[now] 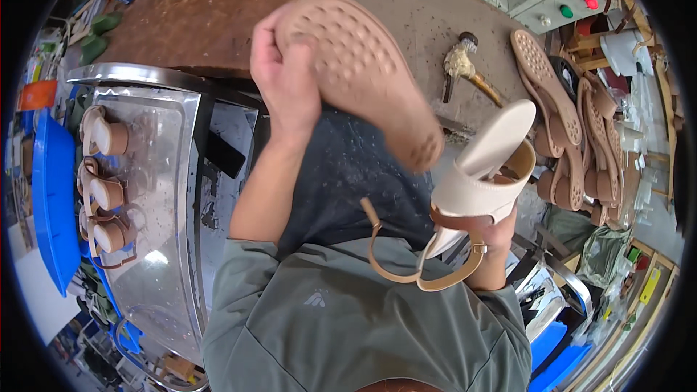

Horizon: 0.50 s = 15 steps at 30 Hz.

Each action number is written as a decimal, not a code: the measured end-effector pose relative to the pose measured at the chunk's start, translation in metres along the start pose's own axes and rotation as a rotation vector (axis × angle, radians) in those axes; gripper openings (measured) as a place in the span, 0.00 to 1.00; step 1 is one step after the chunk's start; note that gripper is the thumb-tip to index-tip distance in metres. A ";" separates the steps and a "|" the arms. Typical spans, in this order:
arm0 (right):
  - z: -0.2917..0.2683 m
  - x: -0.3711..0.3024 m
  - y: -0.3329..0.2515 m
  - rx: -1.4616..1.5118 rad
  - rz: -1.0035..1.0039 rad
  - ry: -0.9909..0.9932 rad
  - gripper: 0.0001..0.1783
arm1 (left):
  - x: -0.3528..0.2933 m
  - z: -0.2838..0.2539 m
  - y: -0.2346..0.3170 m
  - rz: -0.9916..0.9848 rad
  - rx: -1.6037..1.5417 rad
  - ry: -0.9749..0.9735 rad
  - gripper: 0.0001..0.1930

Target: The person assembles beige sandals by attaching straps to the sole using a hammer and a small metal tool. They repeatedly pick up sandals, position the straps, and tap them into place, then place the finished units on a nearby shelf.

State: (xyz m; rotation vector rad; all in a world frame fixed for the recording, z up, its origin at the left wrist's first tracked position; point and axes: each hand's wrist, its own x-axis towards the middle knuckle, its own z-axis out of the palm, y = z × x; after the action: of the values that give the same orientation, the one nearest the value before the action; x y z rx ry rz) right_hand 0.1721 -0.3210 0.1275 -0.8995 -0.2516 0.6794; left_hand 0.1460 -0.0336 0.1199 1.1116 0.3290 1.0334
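Observation:
My left hand (290, 76) grips a tan shoe sole (356, 54) near its toe end, the thumb on the dimpled face. The sole's narrower heel end slants down to the right, slightly blurred. In my right hand (499, 236) is a cream sandal upper (483, 185) with a brown lining. A long tan strap (425, 282) with a small buckle dangles from it in front of my shirt. The upper mostly hides my right fingers. Sole and upper are apart.
A hammer (465, 69) lies on the worktable (392, 0). More tan soles (563, 116) are piled at the right. Several sandals (109, 192) stand on a metal tray (156, 174) at the left, near a dark phone (223, 154). A machine with buttons (566, 11) sits at the back right.

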 end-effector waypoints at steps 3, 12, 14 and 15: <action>0.004 0.013 0.022 -0.180 0.093 0.008 0.11 | -0.044 -0.008 -0.025 -0.251 0.057 -0.142 0.22; -0.017 0.012 0.084 -0.504 0.333 -0.033 0.18 | -0.074 -0.030 -0.071 -0.648 -0.472 -0.368 0.29; -0.021 0.015 0.086 -0.581 0.286 -0.070 0.16 | -0.075 -0.032 -0.075 -0.644 -0.559 -0.445 0.32; -0.023 0.016 0.086 -0.620 0.261 -0.087 0.16 | -0.076 -0.033 -0.076 -0.643 -0.603 -0.484 0.34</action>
State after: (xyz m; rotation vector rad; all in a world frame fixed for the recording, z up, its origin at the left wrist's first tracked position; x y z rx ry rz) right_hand 0.1572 -0.2878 0.0444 -1.5144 -0.4399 0.9031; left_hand 0.1233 -0.0811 0.0204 0.6019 -0.0322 0.2346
